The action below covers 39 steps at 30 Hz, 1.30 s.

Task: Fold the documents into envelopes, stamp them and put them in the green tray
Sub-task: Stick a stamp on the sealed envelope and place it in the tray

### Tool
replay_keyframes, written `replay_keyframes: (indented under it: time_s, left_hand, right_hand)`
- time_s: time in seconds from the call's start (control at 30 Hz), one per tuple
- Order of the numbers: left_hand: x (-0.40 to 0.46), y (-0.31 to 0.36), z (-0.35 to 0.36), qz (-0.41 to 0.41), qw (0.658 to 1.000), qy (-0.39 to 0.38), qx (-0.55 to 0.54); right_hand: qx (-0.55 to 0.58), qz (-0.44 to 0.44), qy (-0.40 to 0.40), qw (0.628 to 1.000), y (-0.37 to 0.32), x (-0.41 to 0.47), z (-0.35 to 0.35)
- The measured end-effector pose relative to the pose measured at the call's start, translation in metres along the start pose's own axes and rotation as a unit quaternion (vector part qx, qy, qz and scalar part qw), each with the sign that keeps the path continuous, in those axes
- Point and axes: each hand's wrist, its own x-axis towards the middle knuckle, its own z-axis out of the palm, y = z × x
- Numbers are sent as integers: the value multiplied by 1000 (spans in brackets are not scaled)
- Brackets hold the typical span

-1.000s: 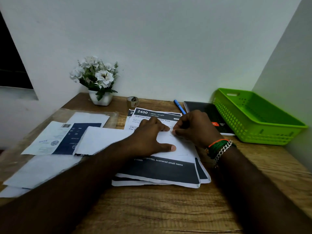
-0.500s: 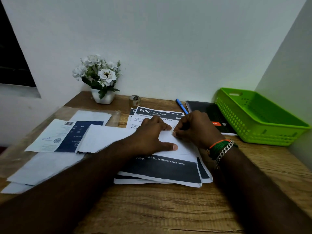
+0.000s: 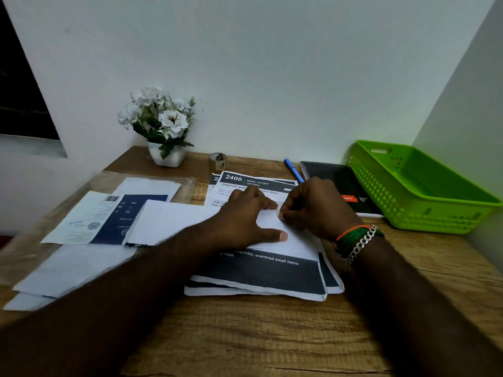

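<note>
hands barely shifted from a second ago; only the head has tipped a little, so the fold is still being worked, not finished.

far left: loose white sheets (image 3: 68, 270) and a blue-and-white envelope (image 3: 109, 219) lie on a clear plastic sleeve (image 3: 114, 178) at the desk's left end, overlapping; behind them a white flower pot (image 3: 166, 156) near the wall, a small tape roll (image 3: 218, 161) just right of it.

centre: left hand (image 3: 246, 219) lies flat, fingers straight and thumb spread, pressing a folded white sheet (image 3: 272, 227) onto the printed documents (image 3: 261, 276) stacked beneath; right hand (image 3: 315, 208) close beside it, fingers curled, fingertips (image 3: 281, 216) pinching the sheet's upper edge; whether it creases or lifts a flap i cannot tell; bracelets (image 3: 356, 238) on that wrist.

judgement: still the folding step; nothing stamped, nothing delivered.

right: blue pen (image 3: 292, 170) and black notebook (image 3: 340, 183) behind the right hand; green tray (image 3: 424, 213) in the far right corner, well apart from the sheet; what i see of it holds nothing.

surface: wood-grain desk (image 3: 272, 336), set into a corner of pale plain walls; dim light; dark opening at the upper left.
</note>
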Motion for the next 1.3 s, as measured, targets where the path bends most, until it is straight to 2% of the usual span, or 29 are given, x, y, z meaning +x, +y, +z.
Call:
replay_keyframes:
  time_s: [0.3,0.43,0.5,0.6,0.67,0.87,1.0,1.17,1.3]
  left_hand:
    - [-1,0,0,5,1000,7,0]
    - [-1,3,-1,6,1000,16,-2]
    - [-2,4,-2,-1,1000,16,-6]
    - [-2,4,-3,-5,1000,14,-12]
    - [-3,5,-3,-3,1000,15,-17]
    - [-3,3,-1,4,1000,17,-7]
    - [-1,3,0,3,1000,15,-2]
    - [-1,2,-1,9,1000,9,5]
    - [-2,3,-2,17,1000,-1,24]
  right_hand:
    - [-2,0,-5,1000,3,1,1]
    - [-20,-14,-55,998,9,3,-2]
    - [31,4,-67,997,15,5,-9]
    - [173,71,41,981,30,8,-20]
    - [215,95,93,968,35,9,-22]
    - [60,33,22,997,34,10,-4]
    - [66,26,-18,997,33,11,5]
    - [78,40,-15,996,35,13,9]
    - [59,19,-11,998,35,12,9]
